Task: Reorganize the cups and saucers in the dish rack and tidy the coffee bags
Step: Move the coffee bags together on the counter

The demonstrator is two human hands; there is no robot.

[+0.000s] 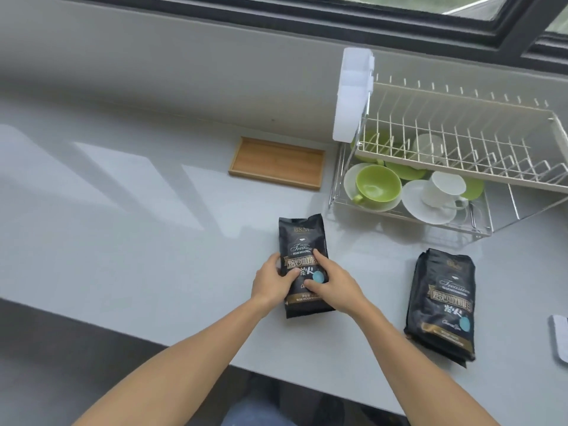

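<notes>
A black coffee bag [302,238] lies flat on the grey counter in front of me. My left hand [272,279] grips its left edge and my right hand [330,282] holds its right side, thumb across the label. A stack of black coffee bags [442,302] lies to the right. The two-tier dish rack [461,149] stands at the back right. On its lower tier a green cup [378,184] sits on a white saucer [349,182], and a white cup [444,189] sits on a white saucer [421,207]. Green saucers [402,172] lie behind them.
An empty wooden tray [276,162] lies left of the rack. A white plastic holder [353,93] hangs on the rack's left end. A white object [561,339] shows at the right edge. The counter's front edge [123,330] runs diagonally below my arms. A window frame is behind the counter.
</notes>
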